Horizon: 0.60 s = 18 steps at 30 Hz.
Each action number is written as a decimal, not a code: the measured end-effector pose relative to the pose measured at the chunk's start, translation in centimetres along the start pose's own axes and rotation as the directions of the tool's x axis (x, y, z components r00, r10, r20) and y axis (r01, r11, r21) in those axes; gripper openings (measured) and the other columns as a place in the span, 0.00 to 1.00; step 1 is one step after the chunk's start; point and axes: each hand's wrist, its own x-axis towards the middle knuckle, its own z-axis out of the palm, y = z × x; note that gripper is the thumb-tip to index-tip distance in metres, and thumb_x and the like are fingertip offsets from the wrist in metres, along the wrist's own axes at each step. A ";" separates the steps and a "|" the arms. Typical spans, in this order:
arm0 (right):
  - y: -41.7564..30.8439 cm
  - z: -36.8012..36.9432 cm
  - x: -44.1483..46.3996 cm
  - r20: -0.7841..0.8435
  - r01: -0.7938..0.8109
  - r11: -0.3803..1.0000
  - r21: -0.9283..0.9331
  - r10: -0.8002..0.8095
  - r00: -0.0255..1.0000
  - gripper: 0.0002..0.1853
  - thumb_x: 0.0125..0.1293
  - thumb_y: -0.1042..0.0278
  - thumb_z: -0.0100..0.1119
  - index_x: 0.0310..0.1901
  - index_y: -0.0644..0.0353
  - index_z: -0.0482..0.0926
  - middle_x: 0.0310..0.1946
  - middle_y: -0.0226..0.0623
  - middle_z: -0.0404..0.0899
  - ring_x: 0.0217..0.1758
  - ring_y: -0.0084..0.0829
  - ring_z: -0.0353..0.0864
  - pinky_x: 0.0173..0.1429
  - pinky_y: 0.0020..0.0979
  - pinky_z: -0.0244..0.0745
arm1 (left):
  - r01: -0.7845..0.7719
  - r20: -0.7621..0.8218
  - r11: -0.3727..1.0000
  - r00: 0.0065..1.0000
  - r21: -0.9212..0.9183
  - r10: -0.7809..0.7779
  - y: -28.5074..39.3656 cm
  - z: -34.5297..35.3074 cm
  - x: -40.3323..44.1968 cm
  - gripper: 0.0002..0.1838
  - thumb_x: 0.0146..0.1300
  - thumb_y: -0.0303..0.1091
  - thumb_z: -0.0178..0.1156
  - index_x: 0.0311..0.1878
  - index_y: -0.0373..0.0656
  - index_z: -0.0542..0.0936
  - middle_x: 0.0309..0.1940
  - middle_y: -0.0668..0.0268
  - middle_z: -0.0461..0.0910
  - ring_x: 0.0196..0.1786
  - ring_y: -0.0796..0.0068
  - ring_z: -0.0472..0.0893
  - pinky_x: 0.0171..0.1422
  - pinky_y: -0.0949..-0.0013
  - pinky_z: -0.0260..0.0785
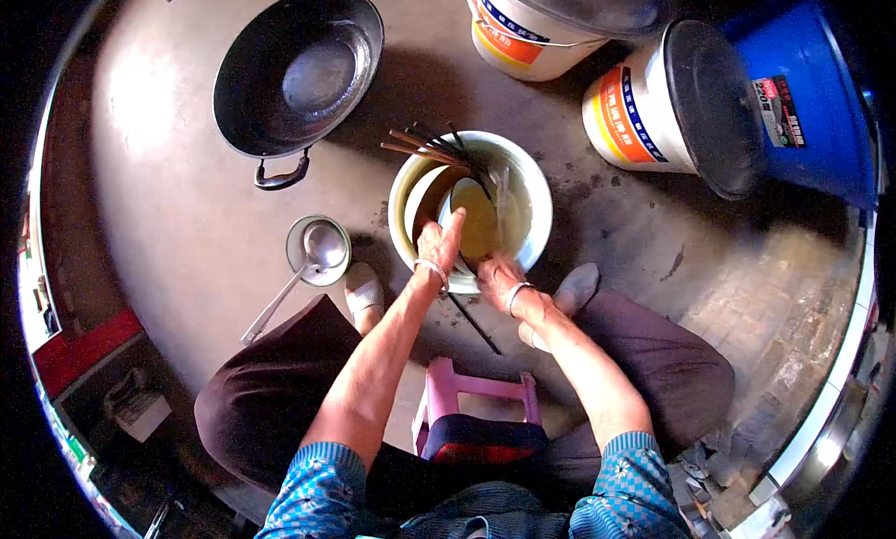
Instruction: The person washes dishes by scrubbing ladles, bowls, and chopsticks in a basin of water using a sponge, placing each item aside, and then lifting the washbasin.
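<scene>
A pale round basin (535, 189) with water in it stands on the floor between my feet. My left hand (442, 244) grips the left rim of a bowl (478, 212) tilted inside the basin. At the bowl's near edge is my right hand (500, 280), its fingers curled, slightly blurred and partly hidden. Whatever it holds cannot be made out. Another bowl (425, 196) leans against the basin's left wall. Several dark chopsticks (431, 147) stick out over the far rim.
A black wok (322, 72) sits on the floor at far left. Nearer lies a ladle (323, 245) in a small bowl (297, 231). White lidded buckets (635, 119) and a blue tub (793, 100) stand at right. A pink stool (443, 385) is below me.
</scene>
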 end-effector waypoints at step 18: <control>2.6 0.5 -0.9 -0.235 0.208 0.964 -0.164 -0.243 0.941 0.07 0.51 0.74 0.52 0.30 0.61 0.80 0.34 0.45 0.78 0.44 0.48 0.75 0.48 0.46 0.68 | 0.167 0.125 0.934 0.983 -0.317 -0.134 -2.7 1.0 3.2 0.46 0.52 0.67 0.51 0.47 0.21 0.74 0.45 0.39 0.75 0.48 0.50 0.78 0.47 0.57 0.72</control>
